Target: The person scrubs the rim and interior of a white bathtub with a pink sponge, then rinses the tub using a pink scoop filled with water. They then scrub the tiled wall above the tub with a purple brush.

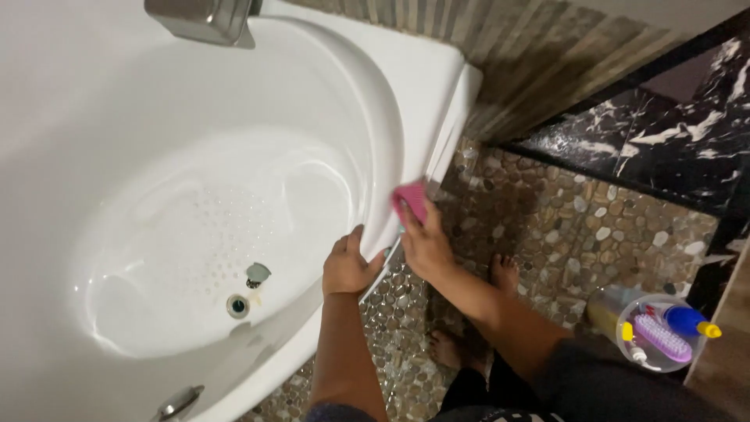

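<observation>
R hand (426, 238) grips pink sponge (410, 202) on tub rim (391, 156) | L hand (349, 266) open, flat on rim

You stand in a home bathroom. A white tub (156, 195) fills the left, with a drain (238, 305) in its floor and a metal spout (205, 19) at its top edge. The floor (562, 227) is set with pebbles, beside black marble tiles (672, 133). A clear tub of cleaning supplies (652, 332) sits by your bare feet (504, 273).
</observation>
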